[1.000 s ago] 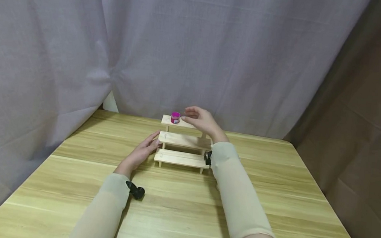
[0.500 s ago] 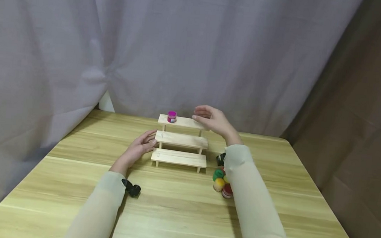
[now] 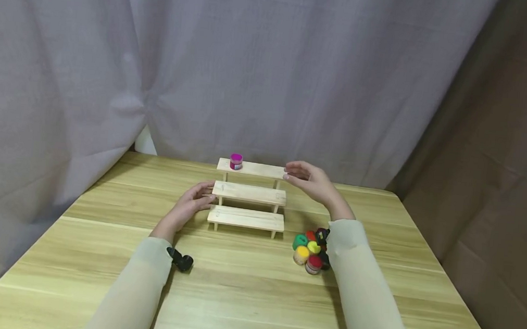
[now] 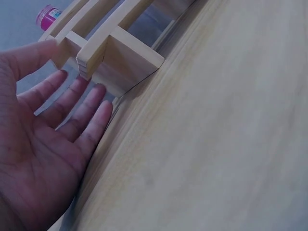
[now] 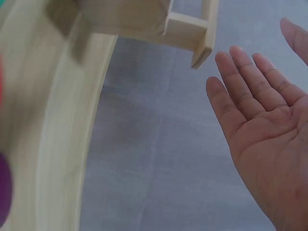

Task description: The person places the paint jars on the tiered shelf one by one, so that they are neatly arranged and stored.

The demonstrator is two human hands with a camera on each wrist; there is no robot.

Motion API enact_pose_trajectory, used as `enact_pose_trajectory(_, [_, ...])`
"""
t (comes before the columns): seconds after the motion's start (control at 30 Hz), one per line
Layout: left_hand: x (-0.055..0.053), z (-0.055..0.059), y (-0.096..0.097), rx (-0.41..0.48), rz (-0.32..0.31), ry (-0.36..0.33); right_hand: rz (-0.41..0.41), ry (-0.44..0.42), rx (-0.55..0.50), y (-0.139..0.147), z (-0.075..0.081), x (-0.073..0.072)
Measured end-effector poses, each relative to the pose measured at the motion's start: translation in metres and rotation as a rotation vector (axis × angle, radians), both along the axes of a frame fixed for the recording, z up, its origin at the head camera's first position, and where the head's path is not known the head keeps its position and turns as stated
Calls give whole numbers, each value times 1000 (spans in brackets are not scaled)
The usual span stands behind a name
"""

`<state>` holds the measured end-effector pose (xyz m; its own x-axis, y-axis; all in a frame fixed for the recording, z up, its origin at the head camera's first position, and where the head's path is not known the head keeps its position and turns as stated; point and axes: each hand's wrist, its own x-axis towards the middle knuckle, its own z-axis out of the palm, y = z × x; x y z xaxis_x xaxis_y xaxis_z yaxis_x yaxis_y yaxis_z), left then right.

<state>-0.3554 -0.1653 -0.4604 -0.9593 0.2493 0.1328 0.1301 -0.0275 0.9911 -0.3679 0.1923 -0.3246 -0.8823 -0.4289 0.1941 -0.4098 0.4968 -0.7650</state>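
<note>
A three-tier wooden display stand (image 3: 248, 192) stands toward the back of the table. On the left part of its top tier sits a small magenta jar (image 3: 236, 162), also in view as a jar (image 4: 48, 18) in the left wrist view. My left hand (image 3: 187, 206) is at the stand's left end, fingers extended and fingertips right at the wood. Beyond the top tier's right end my right hand (image 3: 312, 182) hovers with nothing in it. The right wrist view has this palm (image 5: 267, 130) facing the stand's end (image 5: 204, 45), fingers straight and thumb apart.
Several small jars in green, yellow, red and dark colours cluster on the table to the right of the stand, among them a green jar (image 3: 300, 242) and a dark red jar (image 3: 314, 264). A grey curtain (image 3: 271, 71) hangs behind the wooden table (image 3: 233, 297).
My right hand has moved right, from beside the magenta jar to past the top tier's end, uncovering the jar cluster. My left hand remains by the stand's left end.
</note>
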Motion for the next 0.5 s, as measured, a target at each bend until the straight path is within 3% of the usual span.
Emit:
enact_pose_trajectory(0.23, [0, 1, -1, 45, 22, -22, -3, -13, -26, 25, -31, -14])
enact_pose_trajectory(0.5, [1, 1, -3, 75, 31, 14, -5, -29, -63, 46, -50, -3])
